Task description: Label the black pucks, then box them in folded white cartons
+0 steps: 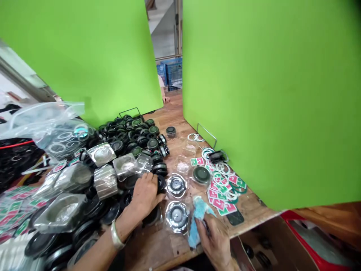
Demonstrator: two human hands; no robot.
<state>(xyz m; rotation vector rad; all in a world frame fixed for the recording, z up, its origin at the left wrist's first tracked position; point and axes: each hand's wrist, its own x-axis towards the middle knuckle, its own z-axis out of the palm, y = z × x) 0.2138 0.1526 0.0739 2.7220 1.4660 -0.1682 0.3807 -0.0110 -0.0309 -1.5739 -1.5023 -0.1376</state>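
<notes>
My left hand, with a pale bangle on its wrist, reaches over the edge of a pile of black round parts. Its fingers and thumb curl round one black round part; the fingertips are partly hidden. At the front edge of the table, my right hand is closed on a light blue cloth. Between the hands lie two silvery discs in clear plastic, a nearer one and a farther one. A dark green-black round part sits in clear plastic beyond the cloth.
Clear plastic trays and stacked ones lie among the parts at left. Red and green cards and white rings are at right. Large green panels stand behind. Another person's hand shows in the gap.
</notes>
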